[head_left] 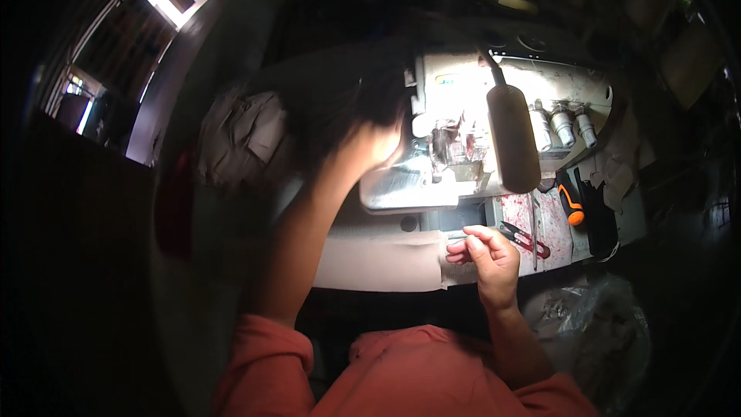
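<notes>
A brightly lit sewing machine point(552, 81) stands before me, with a metal plate point(409, 185) at its lower left. My left hand point(378, 143) reaches up to the machine's left side, just above that plate. Its fingers are lost in shadow and blur, so what they touch is hidden. Near the table's front edge, my right hand point(495, 262) is raised with thumb and fingertips drawn together. Whatever may be between them is too small to make out. Close beside it lie thread snips point(526, 241) with a red handle and a slim metal tool point(534, 224).
A dark oblong lamp point(513, 139) hangs before the machine. An orange-and-black tool point(573, 207) lies to the right. Pale crumpled cloth point(247, 135) is heaped at left; a beige sheet point(378, 262) covers the table's front. A clear plastic bag point(610, 324) sits at lower right.
</notes>
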The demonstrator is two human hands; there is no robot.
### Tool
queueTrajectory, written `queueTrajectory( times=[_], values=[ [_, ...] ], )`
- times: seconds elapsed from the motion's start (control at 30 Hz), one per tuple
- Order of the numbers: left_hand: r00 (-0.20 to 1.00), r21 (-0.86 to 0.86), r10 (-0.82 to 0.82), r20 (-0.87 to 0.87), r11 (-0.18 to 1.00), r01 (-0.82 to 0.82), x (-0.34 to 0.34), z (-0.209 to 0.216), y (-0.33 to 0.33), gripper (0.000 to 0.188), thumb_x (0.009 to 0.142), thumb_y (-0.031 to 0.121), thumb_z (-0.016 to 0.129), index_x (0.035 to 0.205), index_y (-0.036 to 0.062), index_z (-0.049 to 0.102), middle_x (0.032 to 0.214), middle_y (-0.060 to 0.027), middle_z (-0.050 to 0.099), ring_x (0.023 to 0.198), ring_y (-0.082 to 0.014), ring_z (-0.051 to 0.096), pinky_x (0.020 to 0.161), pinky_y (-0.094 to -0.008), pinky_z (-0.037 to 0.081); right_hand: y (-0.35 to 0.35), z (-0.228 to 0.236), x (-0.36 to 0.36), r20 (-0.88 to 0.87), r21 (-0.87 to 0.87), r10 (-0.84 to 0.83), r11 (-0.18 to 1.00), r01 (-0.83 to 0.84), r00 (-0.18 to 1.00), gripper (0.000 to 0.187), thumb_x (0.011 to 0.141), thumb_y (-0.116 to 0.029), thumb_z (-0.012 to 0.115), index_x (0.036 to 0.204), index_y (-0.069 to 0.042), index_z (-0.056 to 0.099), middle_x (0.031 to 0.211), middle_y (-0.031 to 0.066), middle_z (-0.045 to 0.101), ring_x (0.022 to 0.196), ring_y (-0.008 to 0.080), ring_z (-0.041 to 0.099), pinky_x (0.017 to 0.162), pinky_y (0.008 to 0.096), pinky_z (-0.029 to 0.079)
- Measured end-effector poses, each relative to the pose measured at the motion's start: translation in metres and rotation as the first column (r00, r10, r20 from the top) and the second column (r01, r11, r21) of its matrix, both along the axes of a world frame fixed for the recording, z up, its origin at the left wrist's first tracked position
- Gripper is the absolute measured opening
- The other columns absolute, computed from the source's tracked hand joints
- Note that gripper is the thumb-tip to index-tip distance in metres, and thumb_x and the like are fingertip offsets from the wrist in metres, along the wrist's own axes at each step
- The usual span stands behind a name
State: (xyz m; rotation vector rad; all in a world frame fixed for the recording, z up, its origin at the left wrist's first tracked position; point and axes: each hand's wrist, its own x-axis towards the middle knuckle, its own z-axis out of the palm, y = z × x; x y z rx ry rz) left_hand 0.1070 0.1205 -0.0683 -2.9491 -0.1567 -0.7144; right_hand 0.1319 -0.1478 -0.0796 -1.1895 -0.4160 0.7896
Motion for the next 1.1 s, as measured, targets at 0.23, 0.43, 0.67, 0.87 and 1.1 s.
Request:
queueTrajectory(
  times=[0.23,0.43,0.67,0.87,1.1],
  values=[
    [0.974,-0.605,0.107,0.198,0.795,0.036,-0.066,0.042,-0.072,0.019,0.077,0.016,0.054,0.090,0.0030,0.054,0.076,-0.0112,0.054,0.071,-0.0270,0.052,0.066,-0.0367,0.042,-0.027,-0.010,-0.002,0.076,-0.038,-0.021,0.999,0.024,0.997,0.018,0.085,-0.005,0.043,0.098,0.005,0.050,0.078,0.0123,0.059,0.066,0.0142,0.057,0.062,0.0236,0.047],
    [0.993,-0.644,0.110,-0.038,0.757,-0.109,-0.087,-0.010,-0.138,0.010,0.070,0.013,0.061,0.073,0.0048,0.055,0.077,-0.0073,0.053,0.073,-0.0244,0.047,0.070,-0.0337,0.039,-0.030,0.003,-0.013,0.112,-0.090,0.069,0.994,-0.059,0.991,0.018,0.084,-0.004,0.043,0.098,0.005,0.050,0.080,0.0123,0.059,0.067,0.0134,0.057,0.063,0.0226,0.046],
    [0.936,-0.685,-0.070,0.346,0.663,0.302,-0.087,-0.024,-0.130,0.009,0.072,0.011,0.060,0.070,0.0027,0.057,0.072,-0.0046,0.053,0.071,-0.0201,0.048,0.070,-0.0311,0.038,-0.024,0.017,-0.015,0.239,-0.183,0.058,0.983,-0.013,0.969,0.017,0.082,-0.004,0.047,0.096,0.004,0.050,0.079,0.0119,0.059,0.064,0.0131,0.056,0.059,0.0212,0.044],
    [0.863,-0.539,0.111,0.493,0.818,0.203,-0.115,0.021,-0.150,0.013,0.073,0.013,0.059,0.083,0.0043,0.058,0.083,-0.0138,0.055,0.081,-0.0247,0.050,0.075,-0.0349,0.038,0.021,0.021,-0.015,0.777,-0.236,0.248,0.967,-0.098,0.579,0.018,0.070,-0.011,0.064,0.068,0.000,0.049,0.066,0.0060,0.047,0.059,0.0141,0.046,0.053,0.0262,0.039],
    [0.516,-0.111,0.759,0.397,-0.519,0.848,-0.189,-0.009,-0.124,0.042,0.084,0.034,0.042,0.111,0.0013,0.042,0.114,-0.0122,0.046,0.109,-0.0234,0.040,0.095,-0.0364,0.029,0.032,0.078,-0.044,0.116,0.042,0.285,0.956,-0.291,0.952,0.011,0.077,-0.004,0.051,0.083,0.004,0.054,0.074,0.0101,0.060,0.066,0.0167,0.060,0.061,0.0241,0.047]
  ],
)
